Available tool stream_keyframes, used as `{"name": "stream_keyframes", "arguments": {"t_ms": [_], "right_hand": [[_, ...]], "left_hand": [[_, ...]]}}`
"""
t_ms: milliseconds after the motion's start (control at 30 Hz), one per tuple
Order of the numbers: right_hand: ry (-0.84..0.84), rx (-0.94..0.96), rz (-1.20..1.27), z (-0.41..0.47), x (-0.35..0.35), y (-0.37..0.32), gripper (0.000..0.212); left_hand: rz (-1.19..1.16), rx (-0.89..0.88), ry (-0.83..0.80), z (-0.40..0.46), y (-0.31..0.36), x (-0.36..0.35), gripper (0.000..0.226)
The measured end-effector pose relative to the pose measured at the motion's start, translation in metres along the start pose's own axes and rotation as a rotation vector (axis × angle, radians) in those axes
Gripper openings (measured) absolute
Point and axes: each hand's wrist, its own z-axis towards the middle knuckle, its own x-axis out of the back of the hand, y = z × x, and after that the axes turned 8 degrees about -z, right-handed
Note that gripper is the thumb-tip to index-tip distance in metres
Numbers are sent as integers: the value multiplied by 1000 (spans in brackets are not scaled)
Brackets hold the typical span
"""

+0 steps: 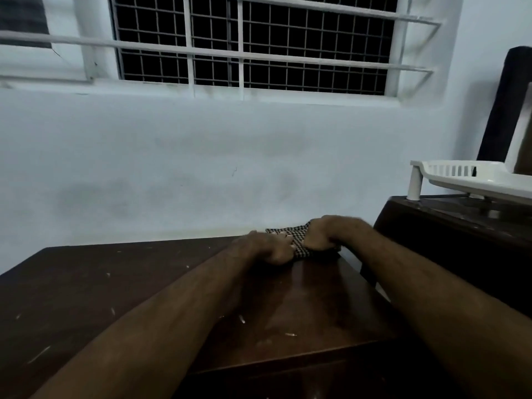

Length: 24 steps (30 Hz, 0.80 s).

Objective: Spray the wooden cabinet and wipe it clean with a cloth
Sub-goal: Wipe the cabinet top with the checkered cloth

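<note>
At the far right corner of the wooden cabinet, both hands are bunching a checked cloth.

The left hand, at nine o'clock of the cloth, is gripping it with curled fingers; the right hand, at three o'clock, is clutching it too.

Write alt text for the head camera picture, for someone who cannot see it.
Two hands, the left hand and right hand, hold a checked cloth on the far right corner of a dark wooden cabinet. A barred window is above; a white rack stands at right.
</note>
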Motion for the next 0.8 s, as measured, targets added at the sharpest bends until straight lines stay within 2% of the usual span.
{"name": "stream_keyframes", "arguments": {"t_ms": [67, 167, 300, 533, 600, 700, 733, 800], "right_hand": [[28, 23, -25, 3, -3, -5, 43], [-36, 32, -40, -3, -13, -14, 46], [-28, 32, -60, -7, 0, -22, 40], [-145, 96, -65, 71, -27, -26, 57], [-144, 63, -58, 51, -15, -37, 50], [-132, 98, -75, 10, 7, -60, 19], [-127, 96, -61, 5, 10, -66, 18], [-58, 142, -49, -2, 13, -76, 33]], "left_hand": [[17, 1, -1, -2, -5, 2, 57], [20, 38, -4, 1, -11, 3, 61], [14, 10, 12, -11, -13, 4, 60], [-31, 1, -34, -9, -39, 7, 56], [-22, -8, -4, -12, -41, 5, 55], [-29, -16, -13, -14, -49, 5, 52], [-45, -16, -22, -16, -54, 6, 51], [-74, 22, -29, -14, -64, 9, 51]]}}
